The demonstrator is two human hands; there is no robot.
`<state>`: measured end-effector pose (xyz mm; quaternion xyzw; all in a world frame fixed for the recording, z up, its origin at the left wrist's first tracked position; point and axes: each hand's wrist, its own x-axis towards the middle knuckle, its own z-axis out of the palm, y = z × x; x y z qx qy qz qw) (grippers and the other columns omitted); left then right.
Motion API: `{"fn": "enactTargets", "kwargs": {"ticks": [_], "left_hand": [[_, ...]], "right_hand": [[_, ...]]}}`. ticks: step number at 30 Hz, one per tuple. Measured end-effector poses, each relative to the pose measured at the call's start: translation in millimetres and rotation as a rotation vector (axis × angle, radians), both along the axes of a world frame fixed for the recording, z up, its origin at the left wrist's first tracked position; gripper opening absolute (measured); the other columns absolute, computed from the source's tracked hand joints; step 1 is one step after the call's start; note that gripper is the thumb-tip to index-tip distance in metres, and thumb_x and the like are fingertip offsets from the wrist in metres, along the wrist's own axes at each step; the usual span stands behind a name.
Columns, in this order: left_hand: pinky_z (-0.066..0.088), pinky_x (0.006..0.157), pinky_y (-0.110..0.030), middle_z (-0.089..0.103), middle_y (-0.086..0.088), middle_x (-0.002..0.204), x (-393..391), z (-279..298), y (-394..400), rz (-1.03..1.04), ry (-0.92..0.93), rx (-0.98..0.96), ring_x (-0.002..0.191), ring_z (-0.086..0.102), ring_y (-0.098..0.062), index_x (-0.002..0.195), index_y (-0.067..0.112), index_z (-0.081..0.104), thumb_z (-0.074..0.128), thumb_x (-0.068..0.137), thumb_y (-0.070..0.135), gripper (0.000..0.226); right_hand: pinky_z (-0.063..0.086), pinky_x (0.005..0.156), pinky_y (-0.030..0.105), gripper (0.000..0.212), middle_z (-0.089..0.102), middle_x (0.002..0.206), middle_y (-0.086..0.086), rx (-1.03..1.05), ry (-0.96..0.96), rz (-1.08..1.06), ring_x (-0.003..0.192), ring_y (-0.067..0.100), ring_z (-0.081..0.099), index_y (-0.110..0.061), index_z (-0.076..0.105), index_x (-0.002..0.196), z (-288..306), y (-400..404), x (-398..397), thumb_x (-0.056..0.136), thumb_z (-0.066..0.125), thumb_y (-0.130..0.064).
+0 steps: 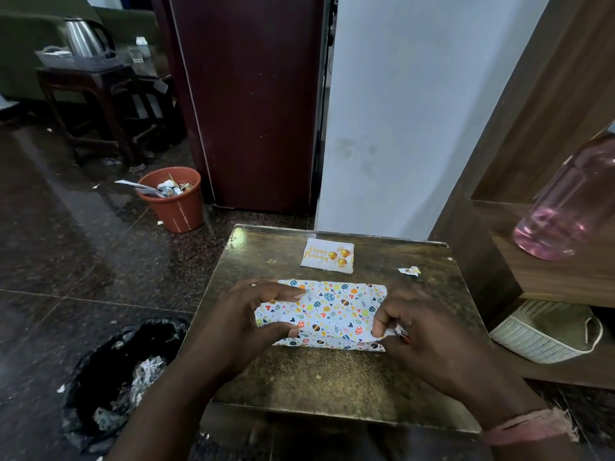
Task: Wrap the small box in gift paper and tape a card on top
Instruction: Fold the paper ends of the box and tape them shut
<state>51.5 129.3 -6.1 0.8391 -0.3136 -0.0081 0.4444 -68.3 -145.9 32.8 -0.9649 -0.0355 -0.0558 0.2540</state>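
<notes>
The small box (pixel 332 311) lies in the middle of the gold-brown table (pixel 332 377), covered in white gift paper with coloured egg shapes. My left hand (pixel 246 314) grips its left end, thumb on the near side and fingers over the top. My right hand (pixel 422 331) pinches the paper flap at the box's near right corner. A white "Happy Birthday" card (pixel 327 255) with gold balloons lies flat behind the box, apart from it.
A torn scrap of gift paper (pixel 410 270) lies at the table's right back. A black bin bag (pixel 123 377) sits on the floor left of the table, an orange bin (pixel 173 197) farther back. A white basket (pixel 545 331) and a pink bottle (pixel 572 201) stand at right.
</notes>
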Motion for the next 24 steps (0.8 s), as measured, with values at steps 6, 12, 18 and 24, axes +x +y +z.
{"fn": "enactTargets", "kwargs": {"ticks": [6,12,18,24], "left_hand": [[0.042,0.103,-0.02,0.068,0.027,0.121,-1,2,-1,0.009,0.034,-0.005,0.123,0.053,0.005,0.111,0.054,0.072,0.088,0.067,0.045,0.048],[0.044,0.106,-0.03,0.069,0.027,0.121,-1,2,-3,0.015,0.031,0.003,0.123,0.056,0.0,0.114,0.055,0.071,0.092,0.069,0.037,0.054],[0.045,0.104,-0.028,0.068,0.03,0.118,-3,1,-3,0.031,0.032,-0.023,0.122,0.058,0.0,0.111,0.051,0.073,0.094,0.068,0.031,0.052],[0.038,0.108,-0.022,0.057,0.03,0.131,-6,3,-5,0.017,0.033,-0.051,0.128,0.048,0.001,0.121,0.052,0.069,0.096,0.068,0.024,0.065]], "right_hand": [[0.04,0.056,0.026,0.031,0.057,0.067,-0.007,0.051,0.059,-0.072,0.062,0.012,0.053,-0.032,0.058,0.082,-2,-15,-6,0.075,0.064,-0.003],[0.046,0.056,0.041,0.022,0.051,0.064,0.003,0.218,-0.043,-0.139,0.058,0.019,0.049,-0.029,0.059,0.09,2,-14,-10,0.088,0.065,-0.008],[0.035,0.095,0.02,0.028,0.048,0.111,-0.025,0.029,-0.123,-0.051,0.115,-0.001,0.042,-0.039,0.061,0.102,1,18,-1,0.082,0.079,-0.043],[0.034,0.103,0.016,0.031,0.037,0.143,-0.037,0.128,0.013,-0.091,0.136,-0.005,0.037,-0.04,0.059,0.1,-4,13,0,0.081,0.083,-0.037]]}}
